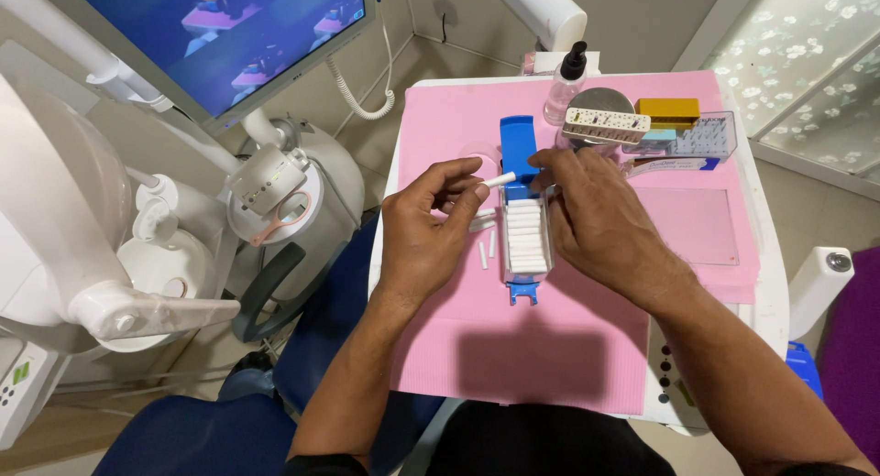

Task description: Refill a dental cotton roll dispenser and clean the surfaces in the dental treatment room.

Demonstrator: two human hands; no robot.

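Matt white cotton rolls (524,236) fill a clear plastic dispenser (525,256) with glossy blue plastic ends at centre frame, on a matt pink paper sheet (541,348). At upper right, a clear plastic spray bottle (561,91) stands beside a smooth metal lid (600,101).

L hand (423,224): pinches white cotton roll (500,179) btwn thumb & fingers
R hand (596,215): fingers on top end of blue dispenser (523,210), rolls stacked inside
Loose rolls (487,249): on pink sheet (532,348), left of dispenser
Tabletop back: spray bottle (566,84), yellow box (667,111)
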